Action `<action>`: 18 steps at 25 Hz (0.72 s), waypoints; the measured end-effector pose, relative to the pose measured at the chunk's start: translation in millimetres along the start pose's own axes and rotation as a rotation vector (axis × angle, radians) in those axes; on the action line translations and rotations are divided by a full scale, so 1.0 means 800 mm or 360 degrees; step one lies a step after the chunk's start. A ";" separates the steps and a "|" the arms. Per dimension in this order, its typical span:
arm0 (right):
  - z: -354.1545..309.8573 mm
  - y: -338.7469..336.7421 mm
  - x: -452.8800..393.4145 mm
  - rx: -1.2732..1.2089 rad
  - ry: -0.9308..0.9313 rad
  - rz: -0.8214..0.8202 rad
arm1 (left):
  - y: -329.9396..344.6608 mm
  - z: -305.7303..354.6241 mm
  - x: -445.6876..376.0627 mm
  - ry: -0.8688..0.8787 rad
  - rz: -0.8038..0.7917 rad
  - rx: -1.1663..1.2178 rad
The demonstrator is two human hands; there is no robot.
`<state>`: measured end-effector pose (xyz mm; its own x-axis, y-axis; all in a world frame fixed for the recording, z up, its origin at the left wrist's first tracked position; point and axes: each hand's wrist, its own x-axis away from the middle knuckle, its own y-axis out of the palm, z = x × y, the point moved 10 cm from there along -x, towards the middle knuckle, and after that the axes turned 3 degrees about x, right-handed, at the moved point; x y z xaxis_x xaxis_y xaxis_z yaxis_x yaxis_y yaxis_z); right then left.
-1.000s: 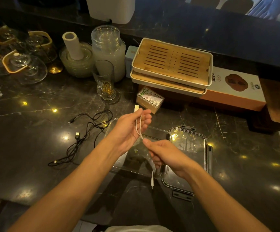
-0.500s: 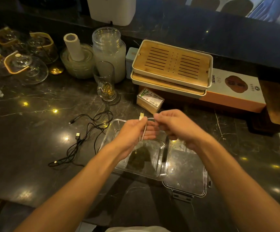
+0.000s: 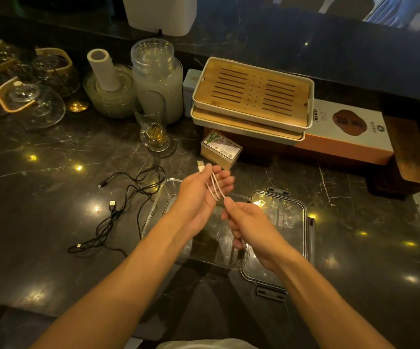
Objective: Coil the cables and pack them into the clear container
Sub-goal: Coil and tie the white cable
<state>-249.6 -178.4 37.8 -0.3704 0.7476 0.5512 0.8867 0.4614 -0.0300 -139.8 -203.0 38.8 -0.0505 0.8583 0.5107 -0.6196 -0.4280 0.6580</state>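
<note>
**White cable wound over the open container**

Dark veined marble countertop [image 3: 53, 222] fills the frame, dotted with small reflected lights. At centre, the left hand [image 3: 198, 197] is raised palm-up with its fingers loosely extended; several strands of a white cable [image 3: 215, 188] lie across the palm, and the cable's USB plug [image 3: 200, 166] projects past the fingertips toward the upper part of the frame. Just below and to the right, the right hand [image 3: 251, 227] pinches the same cable between thumb and forefinger, its other fingers curled, touching the strands where they leave the left palm.

Directly beneath both hands rests the clear container [image 3: 158, 210], open and lying flat on the counter. Its lid [image 3: 289, 222], with grey latches, lies just beside it on the right.

Left of centre, a tangle of black cables [image 3: 126, 205] sprawls loose on the counter, well outside the container.

Across the upper half stand a slatted bamboo tray [image 3: 254, 94] stacked on an orange box [image 3: 349, 137], a small printed carton [image 3: 220, 149], a stemmed glass [image 3: 153, 122], a glass jar [image 3: 157, 76] and glass teapots [image 3: 27, 102].
</note>
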 end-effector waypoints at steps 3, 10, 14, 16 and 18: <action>0.005 0.009 0.000 -0.0114 -0.0012 -0.0068 | 0.009 -0.008 -0.002 -0.0171 -0.0055 0.0314; -0.027 0.001 0.000 -0.0048 -0.0458 0.0083 | 0.013 -0.009 0.006 -0.0211 -0.0263 0.0402; -0.022 -0.002 0.002 -0.0235 -0.0484 0.0092 | 0.016 -0.007 0.006 -0.0181 -0.0271 0.0321; -0.016 -0.004 0.001 -0.0255 -0.0461 0.0130 | 0.014 -0.011 0.005 -0.0182 -0.0234 0.0271; -0.010 -0.010 -0.002 -0.0279 -0.0435 0.0230 | 0.012 -0.014 0.003 -0.0156 -0.0202 0.0171</action>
<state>-253.8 -187.0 43.7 -0.2773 0.9103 0.3073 0.9605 0.2704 0.0655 -154.7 -201.7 40.4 0.1026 0.8778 0.4680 -0.5285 -0.3505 0.7732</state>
